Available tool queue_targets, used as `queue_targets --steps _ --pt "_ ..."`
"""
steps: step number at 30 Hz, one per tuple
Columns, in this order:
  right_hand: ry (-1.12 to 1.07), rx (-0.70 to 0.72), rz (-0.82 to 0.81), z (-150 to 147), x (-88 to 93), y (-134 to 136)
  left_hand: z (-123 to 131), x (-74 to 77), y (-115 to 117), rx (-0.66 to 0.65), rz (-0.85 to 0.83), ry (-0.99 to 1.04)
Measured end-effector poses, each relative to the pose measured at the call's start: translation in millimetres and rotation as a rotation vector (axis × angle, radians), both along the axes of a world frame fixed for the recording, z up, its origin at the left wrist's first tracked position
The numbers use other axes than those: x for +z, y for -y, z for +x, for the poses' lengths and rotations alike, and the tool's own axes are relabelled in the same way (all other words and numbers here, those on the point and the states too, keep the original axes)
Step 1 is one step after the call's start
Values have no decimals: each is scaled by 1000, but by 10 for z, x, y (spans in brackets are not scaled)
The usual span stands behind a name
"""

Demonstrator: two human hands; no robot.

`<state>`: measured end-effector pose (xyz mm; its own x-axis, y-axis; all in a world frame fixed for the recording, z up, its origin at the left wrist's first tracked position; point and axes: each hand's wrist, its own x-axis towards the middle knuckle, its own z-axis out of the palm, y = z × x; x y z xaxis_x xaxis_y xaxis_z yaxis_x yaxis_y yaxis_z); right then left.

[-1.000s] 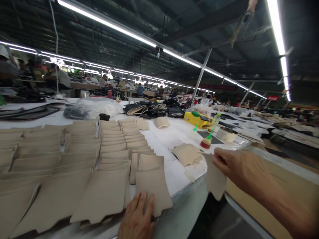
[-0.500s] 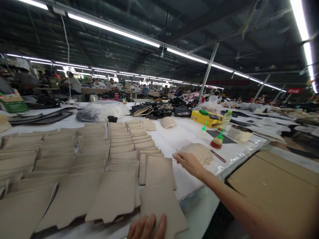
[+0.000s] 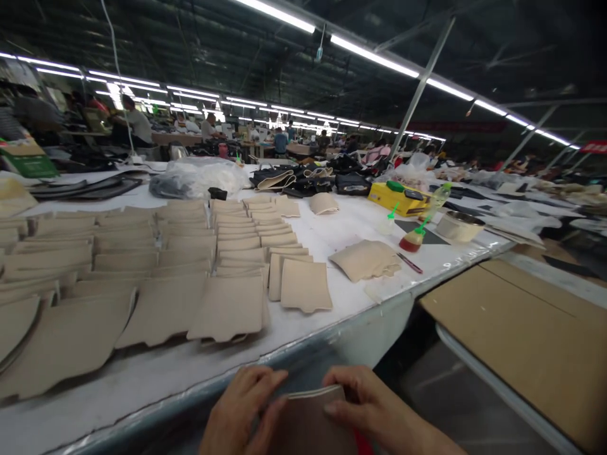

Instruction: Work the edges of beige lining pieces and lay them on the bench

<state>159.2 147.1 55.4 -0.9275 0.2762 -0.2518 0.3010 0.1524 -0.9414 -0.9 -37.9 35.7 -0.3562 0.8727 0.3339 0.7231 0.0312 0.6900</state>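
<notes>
My right hand [image 3: 372, 404] pinches the upper right corner of a beige panel of leather-like material [image 3: 313, 423], thumb in front and fingers behind. The panel shows at least two layers along its top edge. At its left edge my left hand [image 3: 244, 404] is closed with curled fingers and the thumb against it. Both hands are just off the table's front edge, and the panel's lower part runs out of view. Beyond them lies a nearby stack of similar beige panels [image 3: 306, 284]. A separate beige pile [image 3: 365, 260] sits to its right.
Rows of overlapping beige panels [image 3: 165, 303] cover the left of the white table [image 3: 294, 335]. At right are a pen-like tool [image 3: 410, 263], a bottle of red-brown liquid [image 3: 412, 240], a yellow box [image 3: 398, 201] and a round tin [image 3: 459, 227]. Brown board [image 3: 516, 316] lies right. People sit far back.
My right hand has left the beige pile and come back to the front. Both hands now hold a panel off the table's edge, where my left hand had rested on a panel.
</notes>
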Motion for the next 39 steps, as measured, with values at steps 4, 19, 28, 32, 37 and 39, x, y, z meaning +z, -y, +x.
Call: queue_targets --steps 4,19,28,32,37,39 --pt "40 85 120 56 -72 202 -25 140 -21 -69 -423 394" --pt "-115 234 886 -15 -94 574 -124 -65 -49 -182 -552 902" --pt "-120 286 821 -97 -281 593 -85 -162 -89 -129 -545 756" --pt "-249 472 763 -52 -231 559 -130 -306 -113 -54 -528 681" --pt "-229 415 615 17 100 494 -134 -241 -115 -179 -479 763" --pt "-205 340 571 24 121 485 -130 -149 -68 -247 -462 801"
